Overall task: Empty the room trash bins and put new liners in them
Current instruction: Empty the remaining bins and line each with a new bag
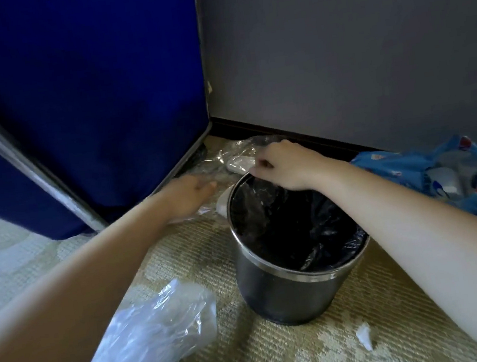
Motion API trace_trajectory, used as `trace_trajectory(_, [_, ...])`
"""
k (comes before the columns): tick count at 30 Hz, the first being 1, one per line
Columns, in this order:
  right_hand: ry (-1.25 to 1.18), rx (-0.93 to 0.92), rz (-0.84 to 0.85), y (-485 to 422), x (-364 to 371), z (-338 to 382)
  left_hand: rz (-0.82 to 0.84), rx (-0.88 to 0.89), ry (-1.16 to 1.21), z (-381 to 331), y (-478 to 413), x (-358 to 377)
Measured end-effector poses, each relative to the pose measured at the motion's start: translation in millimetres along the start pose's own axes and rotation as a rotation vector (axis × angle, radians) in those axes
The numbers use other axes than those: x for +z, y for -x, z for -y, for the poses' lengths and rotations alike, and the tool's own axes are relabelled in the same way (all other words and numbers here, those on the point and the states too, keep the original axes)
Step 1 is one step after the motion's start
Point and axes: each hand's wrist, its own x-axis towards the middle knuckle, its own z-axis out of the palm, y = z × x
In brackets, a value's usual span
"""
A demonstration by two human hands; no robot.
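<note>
L hand (191,194): smeared by motion blur, finger edges not made out.
R hand (285,164): fingertips curled under, hidden at bin (275,296) rim where liner (263,195) is pinched.
White item (239,164): partly covered by R hand, kind not told.
Blue bag (441,177): cut off by right edge.
Clear bag (148,336): cut off by bottom edge.

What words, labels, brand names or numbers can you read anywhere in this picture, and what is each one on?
No text here can be read.
Blue plastic bag by the wall: red and white printed marks, too blurred to read.
Trash bin, clear liner at its rim, blue fabric panel, carpet: no lettering shows.
</note>
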Motion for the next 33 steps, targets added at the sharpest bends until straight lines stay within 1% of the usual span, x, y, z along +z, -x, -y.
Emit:
trace_trajectory(6, [-0.153,-0.199,0.098,-33,43,90,-0.072,-0.143,-0.010,70,34,-12])
trace_trajectory(9, [-0.296,-0.224,0.184,-38,81,131,-0.095,-0.205,0.001,110,56,-4])
trace_trajectory(11, [-0.314,-0.207,0.271,-39,110,150,-0.092,-0.248,-0.017,136,70,6])
trace_trajectory(13, [-0.323,-0.145,0.355,-40,139,159,-0.074,-0.303,-0.028,163,79,20])
trace_trajectory(15, [-0.379,-0.014,0.448,-38,169,161,-0.065,-0.386,-0.020,190,85,36])
trace_trajectory(16, [-0.422,0.081,0.535,-35,184,158,-0.077,-0.426,-0.033,203,89,44])
trace_trajectory(18, [-0.489,0.272,0.811,-24,210,150,-0.082,-0.528,-0.042,223,100,59])
trace_trajectory(20, [-0.528,0.389,1.083,-12,234,138,-0.021,-0.606,0.079,236,114,74])
trace_trajectory(21, [-0.565,0.440,1.157,-7,245,130,0.011,-0.615,0.176,243,120,83])
trace_trajectory(22, [-0.615,0.491,1.192,-1,255,123,0.036,-0.613,0.255,247,126,90])
trace_trajectory(24, [-0.725,0.577,1.198,10,272,119,0.108,-0.618,0.315,258,134,104])
trace_trajectory(26, [-0.787,0.616,1.165,14,285,124,0.188,-0.641,0.375,260,139,113])
trace_trajectory(28, [-0.770,0.585,1.094,11,293,130,0.192,-0.685,0.469,262,144,125])
trace_trajectory(30, [-0.792,0.545,1.000,8,297,130,0.205,-0.672,0.631,267,145,137])
trace_trajectory(31, [-0.831,0.534,0.977,7,300,129,0.206,-0.674,0.652,270,144,143])
trace_trajectory(33, [-0.883,0.538,0.985,8,306,129,0.204,-0.687,0.651,271,143,151])
